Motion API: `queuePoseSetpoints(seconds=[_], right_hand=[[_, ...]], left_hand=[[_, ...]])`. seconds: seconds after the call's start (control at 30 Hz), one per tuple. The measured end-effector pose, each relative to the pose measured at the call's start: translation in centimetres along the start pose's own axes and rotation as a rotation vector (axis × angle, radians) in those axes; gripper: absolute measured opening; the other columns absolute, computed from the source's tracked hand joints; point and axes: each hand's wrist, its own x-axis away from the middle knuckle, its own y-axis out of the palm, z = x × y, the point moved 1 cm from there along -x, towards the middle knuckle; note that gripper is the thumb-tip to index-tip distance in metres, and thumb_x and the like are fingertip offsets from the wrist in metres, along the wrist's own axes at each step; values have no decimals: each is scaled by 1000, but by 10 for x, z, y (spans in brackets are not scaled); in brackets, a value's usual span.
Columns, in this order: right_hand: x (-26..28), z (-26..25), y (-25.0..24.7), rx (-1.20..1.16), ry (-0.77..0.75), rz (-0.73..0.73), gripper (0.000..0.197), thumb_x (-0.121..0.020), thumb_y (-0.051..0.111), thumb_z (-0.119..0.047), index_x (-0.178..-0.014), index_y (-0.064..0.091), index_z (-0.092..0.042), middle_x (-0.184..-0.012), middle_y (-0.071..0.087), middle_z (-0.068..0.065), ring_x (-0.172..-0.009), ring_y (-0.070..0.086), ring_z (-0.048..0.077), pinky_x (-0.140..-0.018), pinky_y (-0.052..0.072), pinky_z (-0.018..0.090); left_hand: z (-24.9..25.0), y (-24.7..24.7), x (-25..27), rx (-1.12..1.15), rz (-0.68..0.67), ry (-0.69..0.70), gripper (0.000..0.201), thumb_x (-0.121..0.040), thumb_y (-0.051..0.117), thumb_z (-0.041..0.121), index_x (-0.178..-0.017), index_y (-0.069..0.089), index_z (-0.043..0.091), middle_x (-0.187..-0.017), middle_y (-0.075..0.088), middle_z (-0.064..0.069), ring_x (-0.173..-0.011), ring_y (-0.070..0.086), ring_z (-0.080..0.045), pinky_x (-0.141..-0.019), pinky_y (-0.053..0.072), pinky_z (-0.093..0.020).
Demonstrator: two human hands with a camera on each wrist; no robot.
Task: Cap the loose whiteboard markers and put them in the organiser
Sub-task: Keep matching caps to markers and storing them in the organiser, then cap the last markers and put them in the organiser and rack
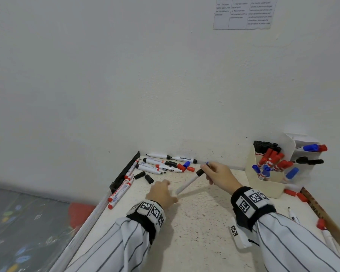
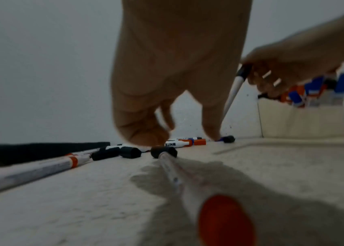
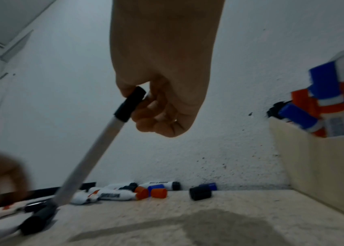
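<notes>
We've got the speckled table (image 1: 194, 222) against the wall, with the cream organiser (image 1: 263, 181) at the right already stuffed with red, blue and black markers. Our right hand (image 1: 220, 174) pinches a slim white marker (image 1: 188, 182) by its black-capped end, raised above the table; its long axis slants down-left toward our left hand (image 1: 162, 193), fingers loosely curled, holding nothing. Loose black caps (image 1: 144, 176) lie near the far-left pile.

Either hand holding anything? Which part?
Right hand pinches a slim white marker at its black-capped end. Left hand holds nothing, hovering over the table.
</notes>
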Motion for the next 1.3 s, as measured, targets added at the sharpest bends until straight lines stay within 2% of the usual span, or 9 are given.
queuePoseSetpoints(seconds=[0.07, 0.13, 0.3, 0.4, 0.63, 0.77, 0.97, 1.17, 1.3], right_hand=[[-2, 3, -12, -35, 5, 133, 27, -94, 52, -26, -87, 58, -1, -74, 61, 10, -50, 52, 10, -45, 41, 12], [-3, 7, -28, -57, 7, 270, 21, -94, 52, -24, -87, 57, -5, -83, 64, 14, -50, 55, 9, -45, 42, 12], [-2, 9, -82, -108, -33, 478, 15, -97, 46, -21, -93, 52, -8, -87, 66, 10, -53, 59, 6, -57, 47, 28], [5, 7, -121, -120, -43, 614, 23, -98, 44, -23, -111, 51, -4, -90, 65, 8, -72, 62, 15, -67, 51, 29], [36, 25, -208, 84, -34, 933, 27, -98, 40, -18, -121, 42, -3, -104, 58, 14, -87, 56, 25, -73, 44, 32], [50, 48, -227, 165, 31, 979, 26, -98, 40, -14, -119, 43, 1, -109, 58, 21, -90, 53, 27, -74, 35, 27], [45, 88, -226, 182, 110, 894, 22, -97, 41, -10, -116, 47, -1, -106, 60, 21, -90, 56, 26, -77, 40, 30], [32, 110, -225, 279, 116, 903, 20, -95, 42, -6, -112, 52, -2, -103, 62, 21, -96, 59, 35, -86, 46, 43], [28, 105, -225, 286, 53, 931, 19, -95, 46, -10, -111, 54, -2, -99, 59, 13, -87, 56, 25, -78, 44, 34]], left_hand=[[-8, 1, 0, -100, 18, -189, 60, -81, 68, 34, -127, 38, 11, -124, 51, -8, -107, 56, -19, -88, 49, -28], [-13, 4, -2, -149, -18, -255, 54, -85, 64, 30, -127, 39, 7, -121, 55, -8, -105, 59, -19, -85, 51, -25], [1, 7, -8, -288, -58, -229, 34, -99, 39, 21, -127, 49, 5, -131, 53, -9, -119, 54, -19, -94, 43, -23], [21, 12, -15, -213, -57, -201, 34, -98, 38, 22, -125, 49, 4, -129, 53, -10, -117, 54, -21, -89, 44, -25], [64, 35, -32, 56, -33, -95, 21, -98, 39, 25, -106, 48, 7, -95, 54, -5, -80, 51, -15, -73, 44, -26], [78, 48, -40, 163, -45, -44, 23, -98, 40, 26, -108, 48, 7, -99, 60, -8, -84, 60, -19, -81, 54, -32], [80, 58, -45, 222, -33, -18, 14, -99, 40, 23, -102, 45, 10, -77, 47, 4, -66, 49, -7, -52, 38, -14], [80, 61, -56, 311, -20, -32, 29, -99, 41, 26, -118, 49, 6, -95, 51, -3, -81, 54, -15, -65, 44, -22], [80, 65, -61, 366, -28, -36, 32, -97, 44, 29, -120, 50, 6, -102, 55, -6, -90, 59, -20, -83, 51, -31]])
